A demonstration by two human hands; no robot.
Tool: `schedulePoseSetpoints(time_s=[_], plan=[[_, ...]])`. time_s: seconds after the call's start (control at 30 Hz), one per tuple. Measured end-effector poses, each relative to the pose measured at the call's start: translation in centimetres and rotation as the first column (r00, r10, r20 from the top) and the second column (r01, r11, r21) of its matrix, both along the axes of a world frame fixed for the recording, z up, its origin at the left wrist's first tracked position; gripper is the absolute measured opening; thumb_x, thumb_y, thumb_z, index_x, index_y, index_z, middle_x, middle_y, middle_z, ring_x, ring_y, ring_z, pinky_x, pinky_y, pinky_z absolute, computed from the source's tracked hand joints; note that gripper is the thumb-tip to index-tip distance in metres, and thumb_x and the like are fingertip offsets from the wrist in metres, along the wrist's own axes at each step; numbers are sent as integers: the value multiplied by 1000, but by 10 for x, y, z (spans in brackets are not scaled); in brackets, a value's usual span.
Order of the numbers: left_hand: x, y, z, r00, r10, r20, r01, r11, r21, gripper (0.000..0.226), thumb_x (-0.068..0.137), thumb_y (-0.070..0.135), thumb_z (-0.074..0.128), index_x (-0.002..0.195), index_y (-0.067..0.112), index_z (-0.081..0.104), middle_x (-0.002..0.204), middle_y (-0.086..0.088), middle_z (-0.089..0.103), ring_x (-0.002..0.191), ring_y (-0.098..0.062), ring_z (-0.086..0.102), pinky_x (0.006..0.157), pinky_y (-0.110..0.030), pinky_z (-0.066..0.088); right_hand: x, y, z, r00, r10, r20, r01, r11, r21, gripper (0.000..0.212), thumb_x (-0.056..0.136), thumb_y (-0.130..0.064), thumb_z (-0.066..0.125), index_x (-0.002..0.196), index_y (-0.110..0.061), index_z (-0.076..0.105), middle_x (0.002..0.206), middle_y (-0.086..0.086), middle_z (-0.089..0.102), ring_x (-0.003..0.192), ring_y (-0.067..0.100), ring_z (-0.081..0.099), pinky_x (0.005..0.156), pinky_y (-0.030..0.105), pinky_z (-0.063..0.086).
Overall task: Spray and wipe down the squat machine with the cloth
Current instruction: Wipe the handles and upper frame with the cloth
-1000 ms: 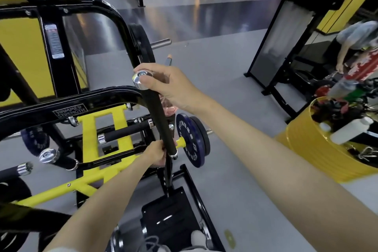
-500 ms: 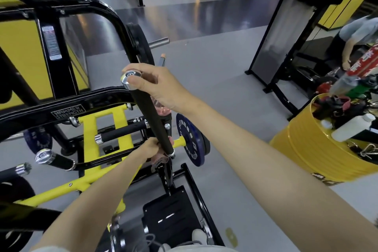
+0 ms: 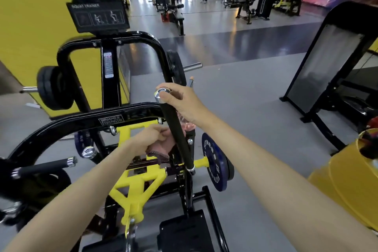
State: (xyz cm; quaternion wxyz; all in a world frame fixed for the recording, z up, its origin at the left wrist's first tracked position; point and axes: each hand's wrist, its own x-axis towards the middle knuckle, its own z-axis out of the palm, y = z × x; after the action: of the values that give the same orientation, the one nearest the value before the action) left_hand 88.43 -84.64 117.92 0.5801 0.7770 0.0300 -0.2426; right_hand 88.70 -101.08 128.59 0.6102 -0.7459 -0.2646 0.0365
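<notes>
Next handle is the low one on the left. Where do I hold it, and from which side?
Take the handle round its black sleeve, mid-length between the chrome ends, probably from above: it lies almost level with nothing over it.

The squat machine (image 3: 131,113) has a glossy black frame with bright yellow lever arms, and its handle (image 3: 177,135) is matt black with a chrome cap. The cloth (image 3: 161,147) is dusty pink with a darker speckled hem, the spray bottle (image 3: 187,126) clear pink, and the weight plate (image 3: 213,161) dark blue with white lettering. The floor (image 3: 245,108) is grey, the wall (image 3: 30,16) yellow.
</notes>
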Motion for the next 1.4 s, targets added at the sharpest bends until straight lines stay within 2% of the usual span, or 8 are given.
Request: schedulePoseSetpoints(time_s=[0.13, 0.33, 0.67, 0.87, 0.97, 1.1, 1.23, 1.4], plan=[[-16, 7, 51, 994, 27, 109, -29, 999, 24, 37, 83, -18, 42, 98, 5, 67, 100, -16, 69, 93, -26, 65, 89, -39, 50, -2, -1, -1, 999, -16, 35, 17, 1000, -12, 14, 94, -29, 57, 104, -24, 66, 97, -1, 68, 92, 10, 60, 96, 37, 45], [-45, 6, 94, 970, 128, 207, -138, 990, 30, 42, 86, -19, 42, 109, 6, 67, 103, -16, 69, 94, -27, 65, 90, -40, 49, -7, 4, -2, 991, -83, 107, 87, 996, -35, 15, 94, -36, 54, 100, -28, 65, 90, -4, 67, 86, 11, 59, 88, 32, 46], [-67, 12, 148, 887, 377, 266, -360, 926, -113, 41, 88, -15, 45, 107, 13, 68, 91, -10, 73, 78, -22, 70, 64, -31, 56, -15, 11, 0, 961, -222, 168, 237, 968, -81, 32, 96, -34, 51, 121, -16, 59, 123, 1, 53, 112, 10, 46, 100, 31, 39], [-57, -7, 182, 747, 409, 524, -452, 891, -52, 40, 89, -10, 46, 110, 19, 65, 98, -5, 69, 87, -23, 67, 73, -31, 56, -25, 16, 22, 841, -476, 259, 443, 879, 179, 18, 90, -22, 60, 106, -14, 62, 100, -2, 58, 94, 13, 54, 81, 24, 44], [-57, -32, 195, 670, 241, 702, -381, 924, 46, 43, 89, -7, 49, 106, 30, 65, 89, 12, 67, 80, -3, 64, 63, -9, 50, -24, 19, 46, 944, -321, 74, 300, 930, 211, 24, 95, -28, 54, 98, -8, 67, 90, 5, 68, 85, 15, 63, 73, 25, 49], [-53, -54, 207, 686, 136, 715, -251, 966, 57, 59, 86, 4, 46, 106, 58, 58, 97, 12, 71, 89, -8, 66, 82, -30, 56, -19, 19, 58, 950, -257, -174, 307, 866, 394, 36, 91, -46, 56, 104, -13, 60, 98, 8, 69, 89, 20, 66, 74, 33, 54], [-45, -51, 205, 779, 258, 571, -209, 966, -153, 53, 89, -1, 40, 133, 26, 49, 108, 2, 68, 101, -10, 64, 82, -28, 56, -6, 3, 52, 865, -358, -351, 479, 798, 365, 26, 87, -28, 65, 107, -15, 53, 105, 7, 65, 98, 24, 64, 87, 40, 54], [-23, -46, 171, 738, 245, 628, -436, 884, 168, 43, 96, 5, 39, 136, 19, 49, 123, -1, 60, 105, -17, 59, 78, -27, 49, -1, -8, 29, 812, -528, -250, 571, 807, 150, 10, 90, -10, 56, 98, -15, 58, 98, 5, 65, 92, 21, 63, 81, 35, 52]])
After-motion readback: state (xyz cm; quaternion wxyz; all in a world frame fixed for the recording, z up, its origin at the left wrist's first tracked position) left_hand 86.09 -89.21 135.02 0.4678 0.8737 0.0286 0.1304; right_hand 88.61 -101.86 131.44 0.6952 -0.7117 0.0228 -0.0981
